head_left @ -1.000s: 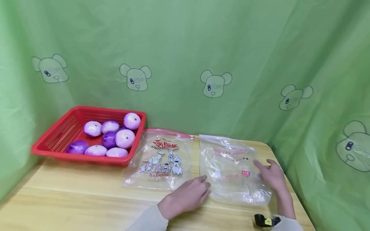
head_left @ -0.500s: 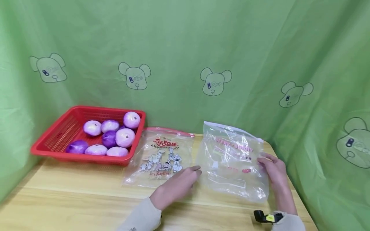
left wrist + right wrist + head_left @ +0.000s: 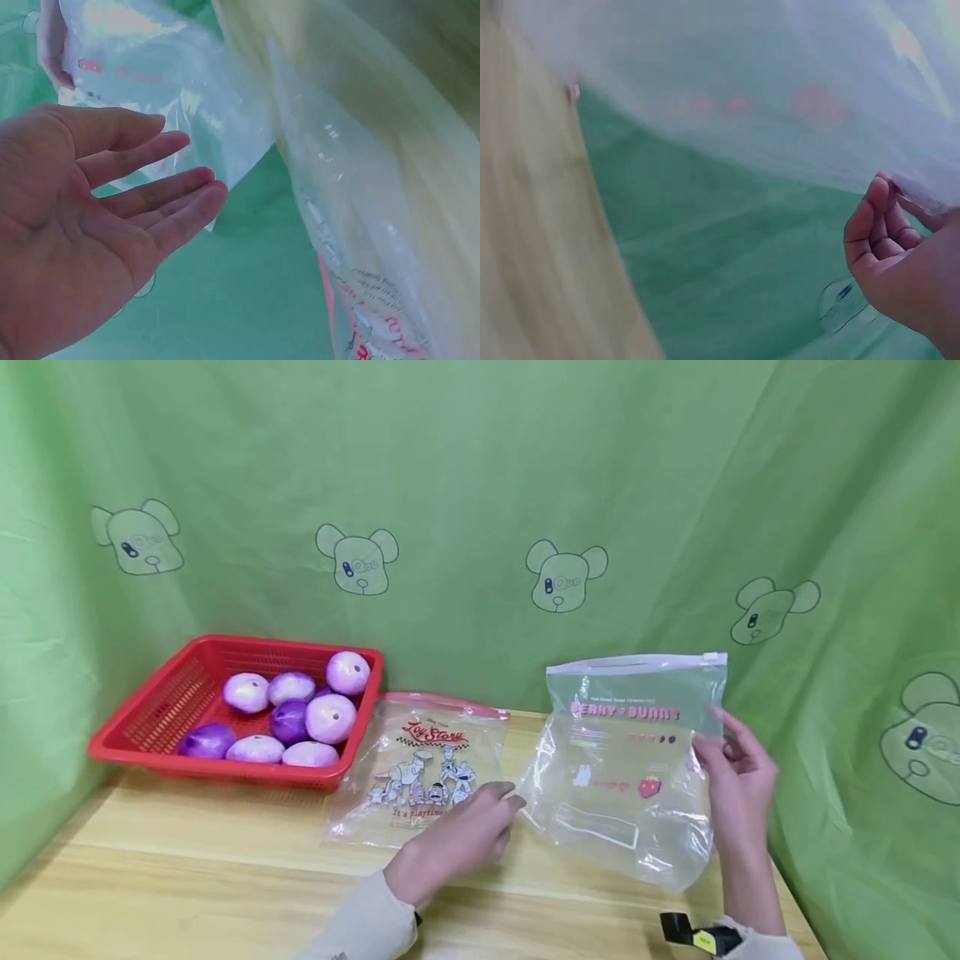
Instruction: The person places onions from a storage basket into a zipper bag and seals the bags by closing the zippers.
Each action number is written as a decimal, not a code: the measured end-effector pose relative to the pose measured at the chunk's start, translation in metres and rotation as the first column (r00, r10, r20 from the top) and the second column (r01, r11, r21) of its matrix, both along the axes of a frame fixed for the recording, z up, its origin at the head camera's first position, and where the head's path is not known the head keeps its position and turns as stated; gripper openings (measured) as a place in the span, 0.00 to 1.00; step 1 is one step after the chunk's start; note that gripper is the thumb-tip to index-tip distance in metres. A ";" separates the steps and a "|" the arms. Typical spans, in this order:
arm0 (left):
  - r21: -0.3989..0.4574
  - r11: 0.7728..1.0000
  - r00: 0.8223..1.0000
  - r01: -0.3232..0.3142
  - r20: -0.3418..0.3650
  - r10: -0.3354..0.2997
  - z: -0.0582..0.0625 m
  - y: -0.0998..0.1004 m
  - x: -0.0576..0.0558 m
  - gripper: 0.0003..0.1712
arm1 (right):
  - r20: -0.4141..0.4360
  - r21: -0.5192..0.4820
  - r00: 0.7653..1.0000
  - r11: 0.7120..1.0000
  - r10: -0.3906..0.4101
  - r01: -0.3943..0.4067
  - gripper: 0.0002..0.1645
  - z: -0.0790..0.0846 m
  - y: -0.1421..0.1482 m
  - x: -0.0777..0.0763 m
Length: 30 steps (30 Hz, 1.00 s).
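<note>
My right hand (image 3: pixel 738 785) pinches the right edge of a clear zip bag (image 3: pixel 611 752) with pink "Berry Bunny" print. The bag's white slider top is raised against the green curtain, and its lower part hangs near the table. In the right wrist view, thumb and fingertips of the right hand (image 3: pixel 900 259) meet on the film. My left hand (image 3: pixel 465 835) is beside that bag's left edge, over the lower corner of a second zip bag (image 3: pixel 420 768) with red "Toy Story" print. The left wrist view shows the left hand's fingers (image 3: pixel 169 154) loosely extended, holding nothing.
A red plastic basket (image 3: pixel 120 752) at the back left holds several purple onions (image 3: pixel 330 718). Everything stands on a wooden table (image 3: pixel 187 877). A green curtain (image 3: pixel 465 485) with printed bear heads encloses the back and sides.
The Berry Bunny bag, flat on the table at first, has been lifted and tilted upright by my right hand. My left hand has moved left, away from the bag's lower edge.
</note>
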<state>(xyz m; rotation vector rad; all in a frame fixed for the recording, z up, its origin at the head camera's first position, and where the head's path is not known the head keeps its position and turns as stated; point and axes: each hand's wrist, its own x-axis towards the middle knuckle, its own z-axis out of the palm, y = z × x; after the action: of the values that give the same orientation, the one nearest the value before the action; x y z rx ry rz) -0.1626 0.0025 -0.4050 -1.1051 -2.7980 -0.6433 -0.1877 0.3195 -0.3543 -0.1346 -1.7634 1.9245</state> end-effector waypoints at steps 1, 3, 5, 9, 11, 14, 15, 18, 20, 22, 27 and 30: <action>0.007 1.000 1.000 0.007 -0.006 -0.007 0.001 -0.001 0.000 0.22 | -0.040 0.028 0.999 1.000 -0.004 0.005 0.27 0.004 -0.005 0.002; 0.035 0.999 1.000 0.026 -0.012 -0.026 0.004 -0.003 -0.001 0.22 | -0.122 0.090 0.993 0.996 -0.001 0.012 0.26 0.010 -0.014 0.007; 0.078 0.996 0.999 0.047 -0.010 -0.046 0.008 -0.006 -0.002 0.21 | -0.187 0.183 0.982 0.983 0.002 0.033 0.25 0.015 -0.025 0.013; 0.194 0.980 0.998 0.041 0.036 -0.049 0.020 -0.012 -0.006 0.19 | -0.355 0.418 0.935 0.895 0.003 0.156 0.22 0.021 -0.052 0.020; 0.261 0.965 0.998 0.021 0.052 -0.036 0.027 -0.016 -0.009 0.18 | -0.479 0.498 0.877 0.833 0.031 0.242 0.20 0.022 -0.068 0.022; 0.348 0.938 1.000 -0.006 0.029 -0.005 0.035 -0.024 -0.012 0.18 | -0.667 0.542 0.739 0.738 0.089 0.401 0.17 0.024 -0.093 0.023; 0.373 0.928 1.000 -0.013 0.014 0.008 0.038 -0.028 -0.013 0.18 | -0.713 0.540 0.693 0.714 0.105 0.447 0.17 0.025 -0.102 0.025; 0.451 0.892 0.998 -0.042 -0.029 0.061 0.044 -0.041 -0.016 0.17 | -0.813 0.507 0.560 0.670 0.161 0.543 0.16 0.026 -0.126 0.026; 0.520 0.852 0.995 -0.058 -0.036 0.090 0.046 -0.050 -0.018 0.16 | -0.853 0.487 0.479 0.647 0.209 0.586 0.15 0.025 -0.138 0.026; 0.593 0.801 0.994 -0.077 -0.022 0.112 0.049 -0.057 -0.021 0.15 | -0.867 0.486 0.422 0.635 0.264 0.600 0.15 0.022 -0.148 0.026; 0.758 0.629 0.979 -0.175 0.203 0.028 0.050 -0.065 -0.030 0.15 | -0.824 0.564 0.350 0.590 0.445 0.578 0.16 0.006 -0.162 0.028; 0.792 0.524 0.924 -0.313 0.381 -0.024 0.047 -0.069 -0.035 0.22 | -0.742 0.662 0.361 0.533 0.565 0.526 0.17 -0.009 -0.167 0.032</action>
<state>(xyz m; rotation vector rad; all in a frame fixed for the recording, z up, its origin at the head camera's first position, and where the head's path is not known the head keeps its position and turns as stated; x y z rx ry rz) -0.1975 -0.0665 -0.3581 -0.5392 -2.1598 -2.0468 -0.1556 0.1524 -0.3637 1.1889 -1.4927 0.4555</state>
